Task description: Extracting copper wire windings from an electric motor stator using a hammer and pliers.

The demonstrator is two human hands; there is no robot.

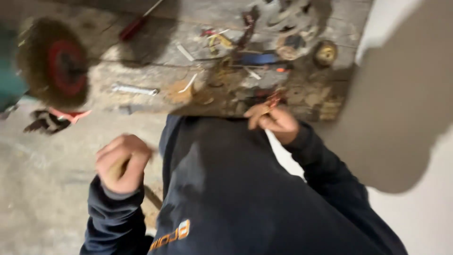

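The right hand point(272, 119) pinches a small reddish, copper-coloured metal piece point(272, 100) between fingertips at the near edge of the rough grey wooden worktop point(155, 71); the piece is blurred, so its exact shape cannot be told. The left hand point(121, 163) is curled loosely into a half-fist, raised over the pale concrete floor point(42, 189) — whether it grips anything cannot be told, though a yellowish shape seems to sit in the palm. Both arms wear dark navy sleeves. On the worktop lie a red-handled screwdriver point(134, 26), a silvery metal bar point(135, 89), a blue tube-like object point(258, 58) and a small round brass wire wheel point(325, 52), amid scattered scraps (mostly blurred). At the left stands a large round wire brush wheel with a red hub point(53, 61), and below it a dark work glove point(49, 120) rests on the floor.
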